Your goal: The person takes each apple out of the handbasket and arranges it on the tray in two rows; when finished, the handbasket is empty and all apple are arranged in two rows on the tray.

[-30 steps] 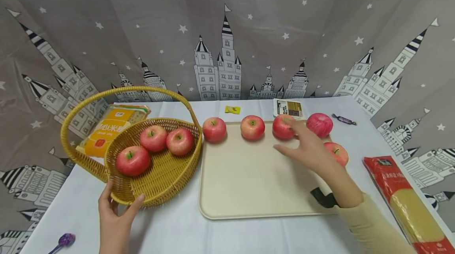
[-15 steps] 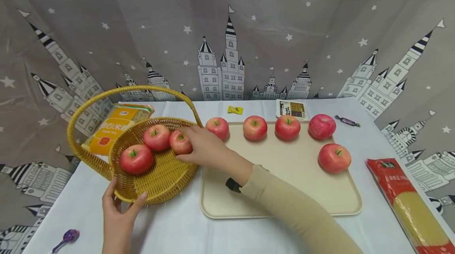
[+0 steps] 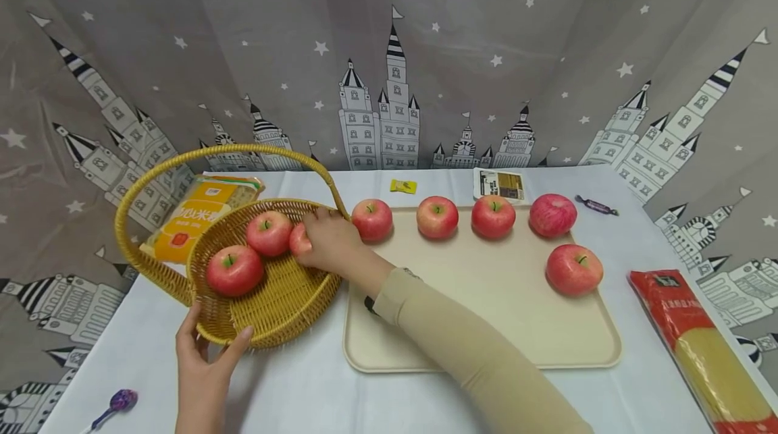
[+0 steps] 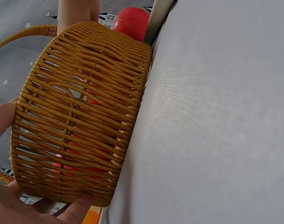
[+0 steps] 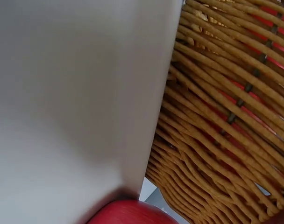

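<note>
Apple (image 3: 298, 242): inside wicker basket (image 3: 306, 326), tray-side end | Right hand (image 3: 332, 239): fingers curled over apple | Left hand (image 3: 205, 361): grips basket rim | Handling: probably firm, fairly light, smooth-skinned, prone to bruising; grasp round widest girth | Views: wrist cameras show red through outer weave; head view does not.
</note>
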Tool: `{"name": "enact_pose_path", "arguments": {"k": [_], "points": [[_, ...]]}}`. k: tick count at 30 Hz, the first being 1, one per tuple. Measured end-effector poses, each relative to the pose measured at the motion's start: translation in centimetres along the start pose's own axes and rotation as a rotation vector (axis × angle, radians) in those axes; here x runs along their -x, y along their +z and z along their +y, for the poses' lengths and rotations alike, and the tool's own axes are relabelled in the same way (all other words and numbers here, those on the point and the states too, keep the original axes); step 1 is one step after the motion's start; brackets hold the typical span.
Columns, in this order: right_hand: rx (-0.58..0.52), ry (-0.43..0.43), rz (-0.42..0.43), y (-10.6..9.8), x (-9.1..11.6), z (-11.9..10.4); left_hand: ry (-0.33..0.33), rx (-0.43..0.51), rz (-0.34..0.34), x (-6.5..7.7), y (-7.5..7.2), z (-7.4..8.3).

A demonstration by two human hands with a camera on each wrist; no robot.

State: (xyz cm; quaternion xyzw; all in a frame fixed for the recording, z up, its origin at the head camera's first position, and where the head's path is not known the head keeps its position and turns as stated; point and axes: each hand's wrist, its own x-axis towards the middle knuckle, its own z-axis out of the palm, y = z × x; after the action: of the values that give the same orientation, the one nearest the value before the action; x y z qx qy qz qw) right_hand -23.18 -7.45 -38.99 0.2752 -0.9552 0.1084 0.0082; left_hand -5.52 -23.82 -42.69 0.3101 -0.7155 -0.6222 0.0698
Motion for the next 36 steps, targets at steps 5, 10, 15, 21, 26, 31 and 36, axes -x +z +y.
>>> {"name": "enact_pose_path", "arguments": {"k": [5, 10, 15, 21, 26, 31, 36], "points": [[-0.042, -0.047, 0.025, -0.6, 0.6, 0.1, 0.002, 0.001, -0.002, 0.1, 0.0, 0.2], [-0.106, -0.135, 0.088, -2.4, 2.2, -0.1, 0.001, 0.001, -0.003, 0.0, -0.3, -0.1], [-0.23, -0.178, 0.144, -5.2, 4.9, 0.7, 0.032, -0.009, -0.003, -0.9, -0.5, -1.0], [-0.364, -0.131, 0.198, -7.1, 9.5, 4.8, 0.016, -0.014, 0.0, -1.4, -0.3, -1.7], [-0.407, 0.013, 0.19, -7.4, 13.4, 10.5, -0.003, -0.008, -0.015, -0.4, 0.0, -0.3], [-0.502, 0.21, 0.102, -6.8, 17.3, 16.3, -0.011, -0.017, -0.019, 0.0, 0.0, 0.1], [-0.468, 0.289, 0.059, -6.0, 20.2, 20.2, -0.018, -0.016, -0.014, -0.5, -0.2, -0.4]]}}
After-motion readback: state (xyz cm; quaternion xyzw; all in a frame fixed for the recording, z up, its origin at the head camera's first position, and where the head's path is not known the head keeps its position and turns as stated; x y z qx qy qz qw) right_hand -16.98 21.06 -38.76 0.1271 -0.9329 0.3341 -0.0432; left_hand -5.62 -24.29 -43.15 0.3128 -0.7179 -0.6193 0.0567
